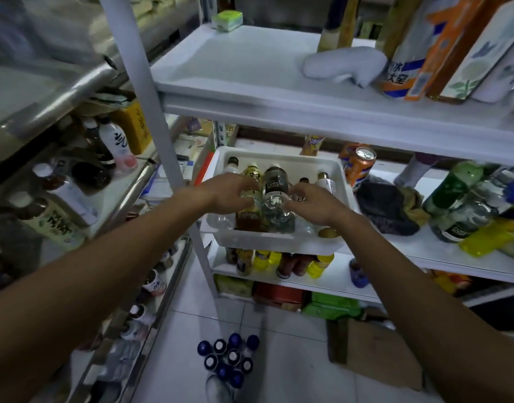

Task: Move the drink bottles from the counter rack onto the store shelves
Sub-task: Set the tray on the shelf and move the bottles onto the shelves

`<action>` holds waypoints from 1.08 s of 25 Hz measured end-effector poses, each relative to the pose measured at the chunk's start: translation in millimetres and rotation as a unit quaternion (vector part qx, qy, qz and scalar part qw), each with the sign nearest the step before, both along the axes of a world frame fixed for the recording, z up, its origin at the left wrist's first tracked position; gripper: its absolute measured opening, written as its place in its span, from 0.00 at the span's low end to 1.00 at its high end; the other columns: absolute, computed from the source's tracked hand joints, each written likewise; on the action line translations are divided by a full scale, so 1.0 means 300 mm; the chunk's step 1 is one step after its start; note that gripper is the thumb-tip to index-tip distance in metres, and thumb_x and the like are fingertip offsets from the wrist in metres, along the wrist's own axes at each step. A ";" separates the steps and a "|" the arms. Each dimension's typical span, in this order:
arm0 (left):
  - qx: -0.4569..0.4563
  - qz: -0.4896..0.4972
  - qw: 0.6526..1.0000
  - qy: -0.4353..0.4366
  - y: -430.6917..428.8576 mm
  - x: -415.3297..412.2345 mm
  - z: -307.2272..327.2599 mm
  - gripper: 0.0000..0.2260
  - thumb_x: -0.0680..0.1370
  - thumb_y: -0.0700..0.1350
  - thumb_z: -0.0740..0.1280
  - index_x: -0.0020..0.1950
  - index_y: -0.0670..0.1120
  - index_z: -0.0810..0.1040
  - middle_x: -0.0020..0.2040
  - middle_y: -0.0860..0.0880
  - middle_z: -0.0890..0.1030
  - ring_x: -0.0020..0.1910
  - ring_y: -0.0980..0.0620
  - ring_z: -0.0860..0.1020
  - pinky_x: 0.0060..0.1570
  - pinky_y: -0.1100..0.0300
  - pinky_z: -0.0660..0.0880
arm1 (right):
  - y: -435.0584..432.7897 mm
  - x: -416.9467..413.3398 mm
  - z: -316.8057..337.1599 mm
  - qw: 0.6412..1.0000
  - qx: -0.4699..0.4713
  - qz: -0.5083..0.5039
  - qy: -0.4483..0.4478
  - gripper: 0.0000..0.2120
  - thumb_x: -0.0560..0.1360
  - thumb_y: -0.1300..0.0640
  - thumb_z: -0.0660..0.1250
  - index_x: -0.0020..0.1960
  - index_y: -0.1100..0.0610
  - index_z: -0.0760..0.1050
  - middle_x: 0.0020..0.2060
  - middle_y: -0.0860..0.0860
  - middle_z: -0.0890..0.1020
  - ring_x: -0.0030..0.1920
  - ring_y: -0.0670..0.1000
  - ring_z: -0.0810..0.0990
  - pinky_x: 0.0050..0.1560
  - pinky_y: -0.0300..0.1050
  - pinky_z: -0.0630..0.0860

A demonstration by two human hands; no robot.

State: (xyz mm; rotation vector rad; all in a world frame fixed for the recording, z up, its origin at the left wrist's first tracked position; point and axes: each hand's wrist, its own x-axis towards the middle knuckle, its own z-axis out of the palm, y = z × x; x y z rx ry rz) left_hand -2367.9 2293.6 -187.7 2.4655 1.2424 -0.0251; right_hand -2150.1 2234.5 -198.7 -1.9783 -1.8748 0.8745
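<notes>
Two hands reach into the white tub (282, 242) on the middle shelf (418, 250), where the bottles lean with their caps pointing away from the person. The left hand (231, 193) curls its fingers round an amber bottle (250, 219); the right hand (314, 203) is curled just beside the clear bottle (276, 186) between them, though a grip cannot be told. That bottle's dark label reads "FOREST SODA", and both hands are about equally near it.
</notes>
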 end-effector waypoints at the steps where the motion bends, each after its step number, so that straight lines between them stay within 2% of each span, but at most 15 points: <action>1: 0.004 -0.013 1.000 0.004 0.027 0.010 -0.024 0.20 0.79 0.49 0.63 0.72 0.48 0.70 0.69 0.46 0.74 0.64 0.46 0.73 0.59 0.56 0.70 | 0.021 0.005 -0.015 1.000 0.002 -0.005 0.001 0.23 0.77 0.49 0.68 0.69 0.57 0.72 0.65 0.56 0.77 0.64 0.56 0.76 0.52 0.41 0.68; 6: 0.066 -0.053 0.996 0.030 0.099 0.060 -0.159 0.22 0.78 0.51 0.62 0.72 0.49 0.70 0.66 0.42 0.76 0.63 0.41 0.73 0.60 0.49 0.71 | 0.120 0.017 -0.144 0.998 -0.006 -0.053 0.026 0.25 0.77 0.48 0.68 0.70 0.57 0.69 0.63 0.56 0.78 0.62 0.57 0.77 0.52 0.43 0.69; 8: 0.073 -0.049 0.996 0.027 0.107 0.062 -0.202 0.21 0.79 0.53 0.61 0.71 0.49 0.70 0.68 0.42 0.74 0.66 0.40 0.71 0.63 0.46 0.69 | 0.158 0.010 -0.194 0.996 0.006 -0.080 0.043 0.25 0.77 0.47 0.67 0.70 0.57 0.68 0.60 0.57 0.79 0.60 0.58 0.78 0.49 0.42 0.68; 11: 0.083 -0.048 0.994 0.057 0.109 0.054 -0.256 0.21 0.79 0.51 0.61 0.72 0.52 0.69 0.71 0.43 0.69 0.68 0.41 0.67 0.64 0.47 0.66 | 0.230 -0.021 -0.255 0.990 -0.020 -0.119 0.075 0.28 0.76 0.39 0.65 0.69 0.56 0.68 0.57 0.55 0.80 0.57 0.57 0.78 0.47 0.42 0.67; 14: 0.073 -0.042 0.995 0.060 0.110 0.051 -0.279 0.22 0.78 0.49 0.62 0.72 0.53 0.68 0.73 0.43 0.66 0.68 0.40 0.65 0.65 0.47 0.64 | 0.286 -0.041 -0.279 0.986 -0.053 -0.140 0.076 0.22 0.73 0.34 0.67 0.56 0.50 0.77 0.44 0.49 0.78 0.47 0.52 0.77 0.42 0.42 0.67; 15: 0.070 -0.039 0.995 0.055 0.114 0.050 -0.279 0.21 0.78 0.49 0.62 0.72 0.53 0.69 0.73 0.43 0.65 0.69 0.40 0.65 0.65 0.46 0.63 | 0.300 -0.039 -0.279 0.985 -0.058 -0.143 0.081 0.19 0.72 0.35 0.69 0.51 0.49 0.78 0.43 0.48 0.78 0.45 0.51 0.77 0.41 0.43 0.69; 18: 0.064 -0.030 0.997 0.040 0.115 0.050 -0.278 0.21 0.78 0.49 0.63 0.72 0.53 0.69 0.75 0.44 0.65 0.71 0.40 0.63 0.67 0.46 0.61 | 0.305 -0.019 -0.274 0.970 -0.082 -0.171 0.153 0.20 0.69 0.38 0.73 0.52 0.51 0.81 0.45 0.51 0.83 0.47 0.53 0.82 0.50 0.51 0.81; 21: 0.070 -0.034 0.995 0.056 0.103 0.047 -0.282 0.22 0.79 0.50 0.62 0.73 0.53 0.67 0.75 0.44 0.64 0.72 0.42 0.61 0.67 0.47 0.60 | 0.263 0.002 -0.279 0.940 -0.090 -0.222 0.241 0.15 0.67 0.41 0.75 0.46 0.50 0.79 0.44 0.50 0.83 0.47 0.52 0.82 0.53 0.54 0.81; 25: 0.057 -0.012 0.998 0.017 0.079 0.037 -0.265 0.19 0.81 0.51 0.60 0.72 0.52 0.70 0.71 0.43 0.68 0.68 0.42 0.63 0.65 0.47 0.62 | 0.185 0.021 -0.286 0.928 -0.108 -0.214 0.285 0.21 0.69 0.43 0.75 0.55 0.55 0.81 0.48 0.52 0.85 0.50 0.54 0.84 0.54 0.55 0.82; 27: 0.035 0.003 0.999 -0.012 0.056 0.036 -0.246 0.17 0.82 0.52 0.59 0.70 0.50 0.72 0.70 0.44 0.70 0.67 0.42 0.64 0.64 0.47 0.61 | 0.156 0.020 -0.267 0.926 -0.104 -0.203 0.302 0.20 0.69 0.43 0.75 0.54 0.54 0.82 0.48 0.52 0.86 0.49 0.53 0.84 0.54 0.56 0.82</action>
